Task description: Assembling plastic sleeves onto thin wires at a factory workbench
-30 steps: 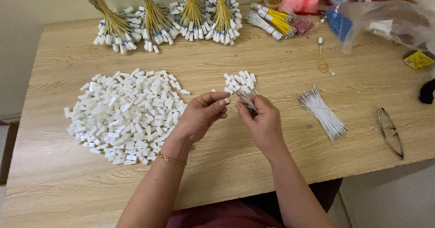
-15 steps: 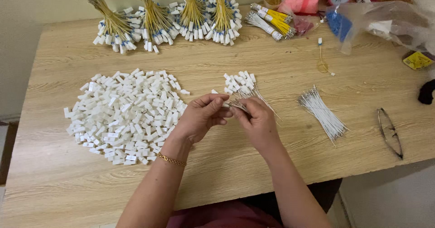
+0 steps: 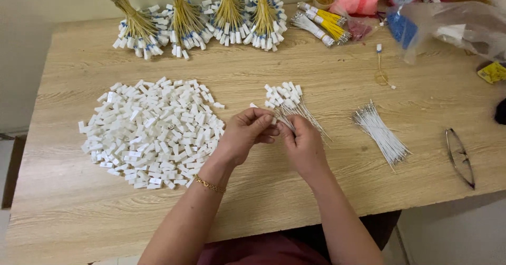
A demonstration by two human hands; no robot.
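My left hand (image 3: 243,134) and my right hand (image 3: 301,141) meet at the middle of the wooden table (image 3: 79,212). Their fingertips pinch one thin white wire and a small white connector between them. Just beyond the hands lies a small cluster of wires with white connectors fitted (image 3: 284,97). A big heap of loose white connectors (image 3: 150,130) spreads to the left of my left hand. A bundle of bare white wires (image 3: 380,132) lies to the right of my right hand.
Several tied bundles of yellow wires with white connectors (image 3: 200,20) line the far edge. More yellow and white bundles (image 3: 321,22), a clear plastic bag (image 3: 458,25), pink items and a clock sit far right. Glasses (image 3: 459,157) lie near the right edge.
The hands have drawn closer together and shifted slightly right, fingertips now touching over the wire. Everything else on the table stays put.
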